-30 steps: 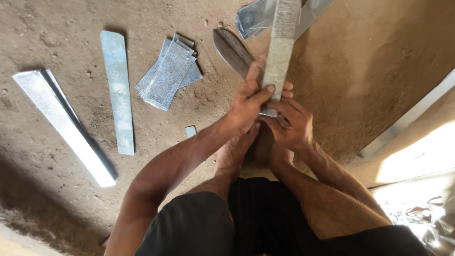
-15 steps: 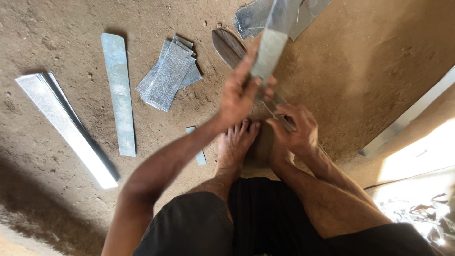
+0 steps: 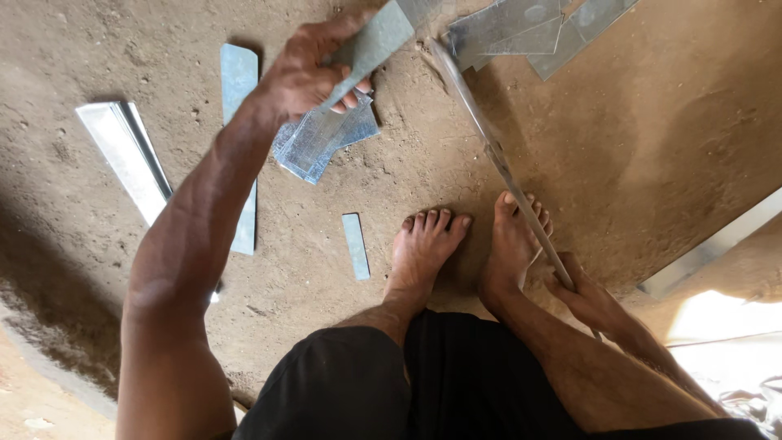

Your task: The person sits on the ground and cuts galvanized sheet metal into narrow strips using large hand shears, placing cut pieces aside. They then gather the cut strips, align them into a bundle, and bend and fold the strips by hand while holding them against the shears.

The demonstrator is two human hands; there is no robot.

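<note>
Gripping tight, the right hand (image 3: pixel 586 297) is down by the right foot (image 3: pixel 513 244), its grip pressed shut around the handle end of a long blade (image 3: pixel 497 155) that slants away across the dirt floor (image 3: pixel 635 147). Just beyond the left foot (image 3: pixel 425 244) lies a small narrow offcut (image 3: pixel 355 246). Farther out, the left hand (image 3: pixel 314 69) has its grip pinched on a cut metal strip (image 3: pixel 371 45), held above a small stack of similar pieces (image 3: pixel 322 143). By my reckoning several strips are already cut: the stack, a long strip (image 3: pixel 238 90), a folded channel (image 3: pixel 126 155). More sheet metal (image 3: pixel 521 33) waits at the far edge.
</note>
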